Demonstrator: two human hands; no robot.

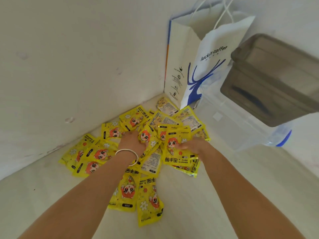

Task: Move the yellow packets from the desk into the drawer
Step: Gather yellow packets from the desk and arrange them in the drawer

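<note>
Several yellow hand-warmer packets (131,192) lie scattered on the white desk (198,213), piled toward the wall corner. My left hand (133,141), with a silver bracelet at the wrist, reaches into the middle of the pile and grips a packet (146,137) between thumb and fingers. My right hand (193,146) pinches the edge of an upright-facing packet (176,149) with a stack of others under it. No drawer is in view.
A white and blue coffee paper bag (203,66) stands in the corner behind the pile. To its right sits a clear plastic storage box (241,121) with a grey lid (276,80). White walls close off the left and back.
</note>
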